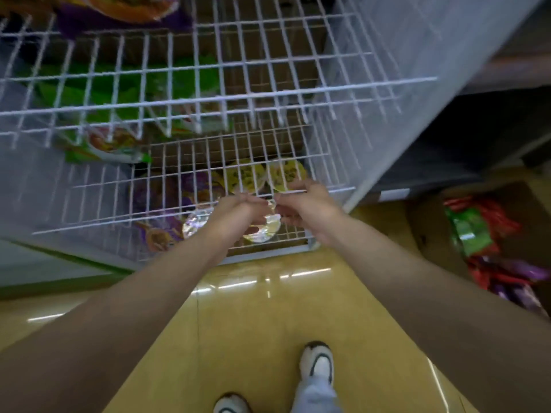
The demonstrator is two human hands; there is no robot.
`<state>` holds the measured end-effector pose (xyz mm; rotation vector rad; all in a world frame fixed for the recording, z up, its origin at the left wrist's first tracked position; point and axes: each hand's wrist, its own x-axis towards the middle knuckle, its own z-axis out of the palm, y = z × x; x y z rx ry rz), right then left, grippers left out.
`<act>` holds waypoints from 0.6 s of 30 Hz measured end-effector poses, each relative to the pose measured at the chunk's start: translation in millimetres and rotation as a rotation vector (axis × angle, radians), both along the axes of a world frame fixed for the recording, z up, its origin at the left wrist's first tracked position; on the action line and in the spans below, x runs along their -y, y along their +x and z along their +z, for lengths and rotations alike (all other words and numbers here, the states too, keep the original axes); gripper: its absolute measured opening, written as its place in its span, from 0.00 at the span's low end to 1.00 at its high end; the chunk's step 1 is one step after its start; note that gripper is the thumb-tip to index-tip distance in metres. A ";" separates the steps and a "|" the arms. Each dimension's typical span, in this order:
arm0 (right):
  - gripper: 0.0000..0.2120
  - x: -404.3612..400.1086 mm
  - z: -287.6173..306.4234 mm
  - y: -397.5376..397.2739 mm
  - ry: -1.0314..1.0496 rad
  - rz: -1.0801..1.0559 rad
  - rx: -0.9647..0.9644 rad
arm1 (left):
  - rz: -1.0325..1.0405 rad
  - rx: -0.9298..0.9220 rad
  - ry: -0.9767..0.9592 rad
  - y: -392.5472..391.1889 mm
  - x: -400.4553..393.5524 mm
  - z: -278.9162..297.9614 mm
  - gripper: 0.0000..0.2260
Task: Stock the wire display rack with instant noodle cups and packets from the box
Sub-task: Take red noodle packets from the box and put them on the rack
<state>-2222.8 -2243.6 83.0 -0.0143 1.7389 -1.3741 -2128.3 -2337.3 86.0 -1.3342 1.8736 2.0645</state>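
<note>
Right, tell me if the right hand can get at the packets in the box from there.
Probably yes. The right hand is at the rack's bottom basket, and the open cardboard box of packets sits on the floor just to its right, with nothing between them.

Motion blur, perhaps overhead glare

Two bare forearms run up from the lower corners of the view, each ending in an uncovered hand: the left hand (238, 211) and the right hand (307, 205). No sleeves, gloves, watch or rings show on them. Well below the hands, a white trainer with dark trim (317, 363) sits under the hem of a pale grey-blue trouser leg (317, 396). A second white trainer with dark trim (231, 405) shows only its toe, lower and further to the left hand's side. Motion blur softens finer detail.
</note>
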 end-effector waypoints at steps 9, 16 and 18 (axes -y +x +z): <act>0.12 -163.3 -26.2 -52.1 0.041 -0.203 0.112 | -0.043 0.120 -0.003 -65.0 -122.0 -11.2 0.06; 0.11 -317.8 -24.1 -123.8 0.043 -0.350 0.137 | -0.224 0.196 0.041 -161.6 -268.4 -20.0 0.05; 0.11 -361.3 -17.8 -147.0 0.043 -0.426 0.146 | -0.278 0.188 0.045 -191.7 -310.4 -17.1 0.03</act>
